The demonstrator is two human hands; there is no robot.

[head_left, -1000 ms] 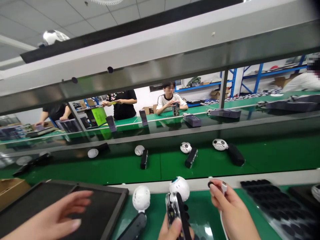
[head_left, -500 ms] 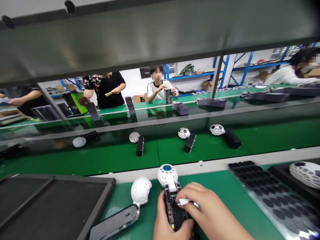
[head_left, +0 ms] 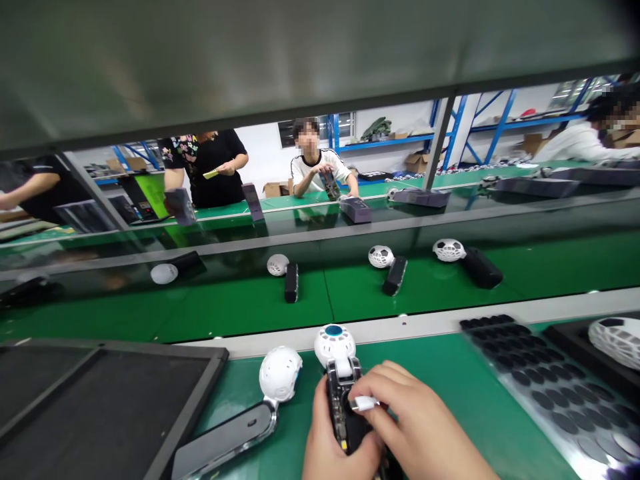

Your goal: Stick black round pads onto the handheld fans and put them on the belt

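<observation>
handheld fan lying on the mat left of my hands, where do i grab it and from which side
Probably the dark handle, taken from above with fingers across its width. The fan lies flat, and the handle is long, slim and clear of the black tray on its left. The white ball-shaped head is round and vented, likely a poorer grip. Both the left hand and right hand are holding another fan.

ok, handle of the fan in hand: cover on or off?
Off. The fan held by the left hand shows exposed inner parts; the right hand presses a small white part onto it.

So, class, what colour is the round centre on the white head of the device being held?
Blue, on the device's white head; head view.
</observation>
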